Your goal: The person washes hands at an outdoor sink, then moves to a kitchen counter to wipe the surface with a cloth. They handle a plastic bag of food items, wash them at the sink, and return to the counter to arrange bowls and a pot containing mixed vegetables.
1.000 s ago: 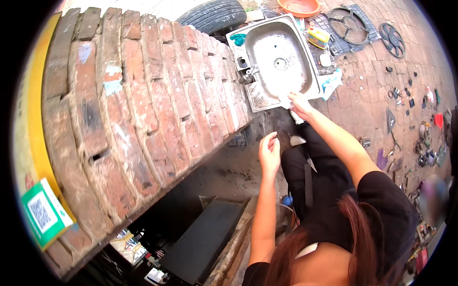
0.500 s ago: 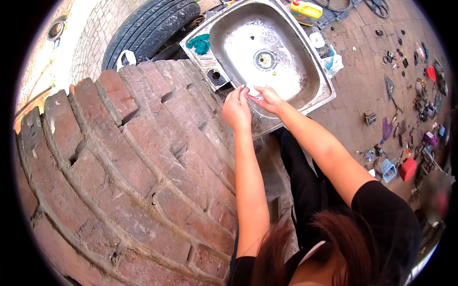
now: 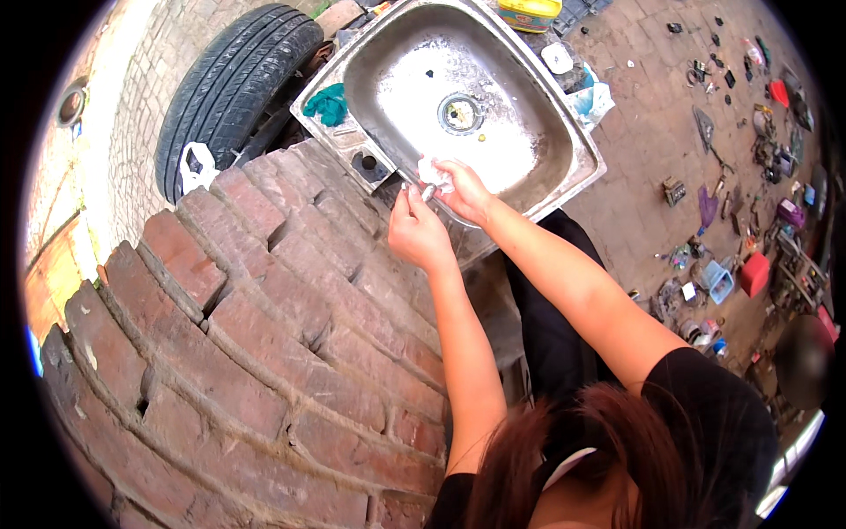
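Note:
Over the near left corner of a steel sink [image 3: 577, 187], my two hands are close together. My right hand [image 3: 467, 194] is closed on a crumpled white wad [image 3: 435, 173], tissue or thin cloth. A small grey metal piece [image 3: 428, 191], short and rod-like, shows between the wad and my left fingertips. My left hand [image 3: 418, 234] pinches at its near end; its exact kind is too small to tell. A teal cloth [image 3: 328, 105] lies crumpled on the sink's left ledge, beyond a dark round hole.
A brick wall [image 3: 264, 353] fills the left side, below the sink. Past it lie a tyre [image 3: 238, 88] and a white plastic bag [image 3: 198, 166]. A yellow container [image 3: 530, 13] stands behind the sink. Scattered parts, a blue basket [image 3: 718, 282] and a red box [image 3: 755, 274] lie on the right-hand paving.
The view has shifted, so the sink sits farther left. My right hand has turned, and the white wad and metal piece now show plainly. My hands remain together.

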The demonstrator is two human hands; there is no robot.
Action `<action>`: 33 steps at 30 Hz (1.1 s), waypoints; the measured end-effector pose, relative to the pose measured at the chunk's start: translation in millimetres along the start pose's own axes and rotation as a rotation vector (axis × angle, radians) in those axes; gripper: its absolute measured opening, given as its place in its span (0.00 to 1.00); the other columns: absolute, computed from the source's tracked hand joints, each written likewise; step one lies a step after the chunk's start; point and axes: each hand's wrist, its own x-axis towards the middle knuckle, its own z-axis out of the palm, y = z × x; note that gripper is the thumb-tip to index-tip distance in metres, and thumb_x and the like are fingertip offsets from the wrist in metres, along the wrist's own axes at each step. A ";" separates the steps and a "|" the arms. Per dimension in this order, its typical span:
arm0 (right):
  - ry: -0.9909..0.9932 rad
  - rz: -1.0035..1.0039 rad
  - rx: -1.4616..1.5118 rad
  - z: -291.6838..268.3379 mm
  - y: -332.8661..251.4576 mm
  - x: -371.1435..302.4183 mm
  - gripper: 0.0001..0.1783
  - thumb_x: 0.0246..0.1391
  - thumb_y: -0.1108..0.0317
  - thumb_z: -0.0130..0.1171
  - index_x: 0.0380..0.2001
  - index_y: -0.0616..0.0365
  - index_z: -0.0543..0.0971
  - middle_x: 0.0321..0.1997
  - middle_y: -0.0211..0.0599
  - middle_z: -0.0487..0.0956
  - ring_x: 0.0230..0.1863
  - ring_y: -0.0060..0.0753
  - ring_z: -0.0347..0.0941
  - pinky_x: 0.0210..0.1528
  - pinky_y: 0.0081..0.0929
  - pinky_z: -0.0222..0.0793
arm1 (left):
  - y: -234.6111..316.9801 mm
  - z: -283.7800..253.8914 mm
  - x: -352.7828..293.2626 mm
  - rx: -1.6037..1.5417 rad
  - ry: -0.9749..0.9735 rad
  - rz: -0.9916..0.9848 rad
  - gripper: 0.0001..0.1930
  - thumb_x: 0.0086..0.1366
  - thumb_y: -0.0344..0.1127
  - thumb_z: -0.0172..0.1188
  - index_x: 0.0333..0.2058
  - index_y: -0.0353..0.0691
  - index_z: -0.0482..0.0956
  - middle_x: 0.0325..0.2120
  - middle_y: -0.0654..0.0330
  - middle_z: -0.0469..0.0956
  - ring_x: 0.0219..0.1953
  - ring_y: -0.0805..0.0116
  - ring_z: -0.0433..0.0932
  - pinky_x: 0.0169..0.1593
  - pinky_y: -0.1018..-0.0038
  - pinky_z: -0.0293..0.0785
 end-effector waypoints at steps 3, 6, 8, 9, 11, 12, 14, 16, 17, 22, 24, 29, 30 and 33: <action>0.118 0.007 0.076 10.5 -0.2 -0.1 0.13 0.61 0.61 0.42 0.40 0.59 0.70 0.36 0.36 0.74 0.32 0.29 0.71 0.33 0.26 0.67 | -2.0 -0.6 -2.7 -0.163 0.020 -0.028 0.13 0.61 0.38 0.52 0.35 0.34 0.79 0.32 0.53 0.79 0.32 0.60 0.77 0.35 0.69 0.72; 0.123 0.056 -0.025 -11.6 1.4 15.9 0.15 0.62 0.58 0.39 0.34 0.59 0.69 0.28 0.34 0.71 0.21 0.25 0.63 0.21 0.22 0.59 | 5.5 0.6 -27.0 -0.178 0.280 0.159 0.15 0.62 0.34 0.49 0.43 0.30 0.73 0.44 0.49 0.73 0.46 0.58 0.72 0.46 0.69 0.70; 0.132 0.074 -0.125 -18.8 2.9 24.1 0.16 0.62 0.56 0.39 0.32 0.58 0.68 0.23 0.31 0.67 0.16 0.21 0.58 0.15 0.20 0.51 | -2.0 3.2 -59.2 -0.256 0.232 0.030 0.16 0.62 0.30 0.48 0.48 0.31 0.68 0.51 0.48 0.64 0.52 0.55 0.66 0.52 0.66 0.65; 0.167 0.070 -0.157 -9.3 6.5 24.1 0.16 0.62 0.56 0.40 0.31 0.58 0.68 0.21 0.29 0.65 0.15 0.19 0.56 0.13 0.19 0.47 | -7.0 6.4 -76.1 -0.279 0.233 -0.042 0.16 0.62 0.31 0.47 0.48 0.31 0.68 0.50 0.49 0.64 0.51 0.57 0.67 0.52 0.67 0.66; 0.174 0.073 -0.235 -3.0 5.7 26.5 0.16 0.62 0.56 0.41 0.30 0.58 0.68 0.20 0.27 0.64 0.15 0.18 0.56 0.13 0.18 0.47 | -19.0 20.3 -89.2 -0.520 0.104 -0.291 0.16 0.64 0.34 0.47 0.48 0.32 0.67 0.50 0.50 0.64 0.50 0.59 0.67 0.51 0.68 0.67; 0.147 0.083 -0.281 -3.1 2.8 29.3 0.16 0.62 0.57 0.41 0.29 0.58 0.69 0.20 0.28 0.65 0.16 0.18 0.58 0.14 0.18 0.50 | -25.0 29.7 -90.9 -0.734 -0.033 -0.467 0.16 0.64 0.35 0.47 0.48 0.32 0.66 0.51 0.50 0.63 0.50 0.59 0.67 0.51 0.68 0.67; 0.087 0.000 -0.400 -9.0 -1.5 33.3 0.17 0.62 0.58 0.40 0.28 0.59 0.71 0.21 0.29 0.68 0.19 0.21 0.63 0.20 0.21 0.58 | -33.5 49.4 -85.5 -1.140 -0.232 -0.808 0.20 0.66 0.41 0.45 0.50 0.33 0.64 0.52 0.50 0.61 0.52 0.60 0.65 0.54 0.67 0.64; 0.004 -0.181 -0.549 -14.2 -1.7 37.8 0.19 0.62 0.59 0.39 0.27 0.60 0.73 0.23 0.31 0.73 0.23 0.26 0.68 0.29 0.25 0.65 | -43.9 75.5 -52.2 -1.530 -0.335 -1.138 0.25 0.68 0.48 0.41 0.55 0.35 0.59 0.54 0.51 0.61 0.56 0.60 0.62 0.58 0.66 0.59; -0.069 -0.199 -0.882 -15.4 -7.6 32.9 0.18 0.61 0.60 0.40 0.35 0.63 0.75 0.32 0.36 0.77 0.36 0.34 0.72 0.47 0.31 0.64 | -55.0 89.2 -34.7 -1.697 -0.397 -1.101 0.26 0.67 0.50 0.40 0.55 0.34 0.59 0.55 0.50 0.59 0.57 0.60 0.60 0.59 0.65 0.58; -0.268 -0.630 -1.580 -34.4 -3.6 13.1 0.24 0.61 0.56 0.38 0.53 0.61 0.69 0.60 0.48 0.63 0.64 0.44 0.51 0.66 0.37 0.41 | -71.5 139.0 19.1 -1.825 -0.571 -0.842 0.28 0.67 0.50 0.39 0.59 0.38 0.54 0.59 0.51 0.55 0.61 0.61 0.54 0.63 0.64 0.50; -0.178 -0.798 -1.785 -26.2 1.6 7.4 0.25 0.60 0.56 0.37 0.54 0.61 0.66 0.63 0.50 0.57 0.69 0.49 0.40 0.68 0.43 0.30 | -55.5 144.6 21.2 -1.898 -0.664 -0.788 0.27 0.68 0.49 0.38 0.60 0.38 0.53 0.60 0.52 0.54 0.62 0.62 0.53 0.64 0.64 0.48; 0.053 -0.611 -2.012 -11.7 -51.0 41.6 0.33 0.61 0.47 0.30 0.60 0.62 0.58 0.66 0.47 0.53 0.69 0.45 0.39 0.68 0.42 0.27 | -32.3 131.5 4.7 -2.048 -0.894 -0.792 0.25 0.69 0.44 0.36 0.61 0.40 0.51 0.61 0.54 0.52 0.64 0.61 0.50 0.66 0.62 0.43; -0.028 -0.631 -1.988 -13.7 -47.3 39.4 0.33 0.61 0.48 0.32 0.60 0.61 0.58 0.66 0.47 0.53 0.69 0.45 0.39 0.68 0.41 0.28 | -40.7 136.4 8.3 -2.048 -0.849 -0.725 0.25 0.69 0.44 0.36 0.61 0.40 0.50 0.62 0.54 0.51 0.64 0.61 0.49 0.66 0.62 0.42; -0.294 -0.752 -1.835 -25.1 -20.9 10.6 0.28 0.57 0.60 0.44 0.58 0.62 0.60 0.65 0.48 0.55 0.68 0.46 0.42 0.68 0.39 0.36 | -56.5 136.3 20.9 -1.996 -0.597 -0.621 0.19 0.69 0.40 0.37 0.55 0.40 0.61 0.54 0.52 0.63 0.56 0.62 0.62 0.59 0.65 0.58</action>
